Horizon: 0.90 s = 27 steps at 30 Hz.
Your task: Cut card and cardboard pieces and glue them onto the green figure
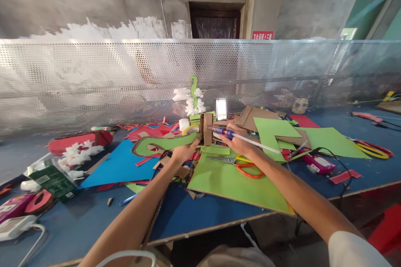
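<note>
My left hand (188, 149) is closed on a green-faced cardboard cutout (163, 143) with a curled end pointing left. An upright brown cardboard piece (207, 128) stands at the hand's fingertips, joined to or touching the cutout; I cannot tell which. My right hand (237, 139) grips a blue hot glue gun (226, 132), with a long whitish glue stick (253, 142) out of its back. The gun's nozzle touches or nearly touches the brown cardboard. Below the hands, scissors (241, 164) with orange and yellow handles lie on a green sheet (225, 185).
Behind the hands stands a green hooked cutout (194, 91) with white ruffled pieces. A blue sheet (115, 167), a green box (52, 179) and a white charger-like block (15, 227) lie left. Right are a magenta device (318, 163) and more scissors (372, 149). A perforated metal screen (109, 79) borders the table.
</note>
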Tool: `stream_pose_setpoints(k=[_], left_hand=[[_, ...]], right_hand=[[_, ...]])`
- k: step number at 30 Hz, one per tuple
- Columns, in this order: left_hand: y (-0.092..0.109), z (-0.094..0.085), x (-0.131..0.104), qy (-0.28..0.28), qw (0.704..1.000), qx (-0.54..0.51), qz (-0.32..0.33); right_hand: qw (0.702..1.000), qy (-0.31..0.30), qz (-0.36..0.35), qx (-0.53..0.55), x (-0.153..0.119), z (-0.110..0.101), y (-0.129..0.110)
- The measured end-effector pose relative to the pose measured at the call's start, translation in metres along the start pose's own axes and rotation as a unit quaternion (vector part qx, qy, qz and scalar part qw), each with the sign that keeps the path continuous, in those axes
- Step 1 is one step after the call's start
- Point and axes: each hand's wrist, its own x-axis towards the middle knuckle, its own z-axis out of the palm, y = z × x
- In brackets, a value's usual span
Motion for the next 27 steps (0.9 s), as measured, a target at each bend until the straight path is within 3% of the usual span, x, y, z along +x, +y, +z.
stream_pose_setpoints(k=[3,12,17,21,27], left_hand=[[-0.005,0.000,0.002,0.013,1.000,-0.006,0.001],[-0.014,-0.001,0.005,0.020,0.999,0.023,-0.031],[-0.013,0.000,0.003,0.025,0.999,0.016,-0.025],[-0.004,-0.001,0.001,0.010,1.000,0.004,-0.019],[0.002,-0.002,0.001,0.012,1.000,-0.010,-0.005]], right_hand=[[1.000,-0.023,0.004,0.006,-0.001,0.003,-0.002],[0.997,-0.004,0.011,0.079,0.001,-0.007,0.005],[0.996,0.032,0.060,0.057,0.000,-0.004,0.006],[0.997,0.058,0.050,0.018,0.001,-0.005,0.006],[0.999,-0.006,0.035,0.016,-0.003,0.000,-0.007]])
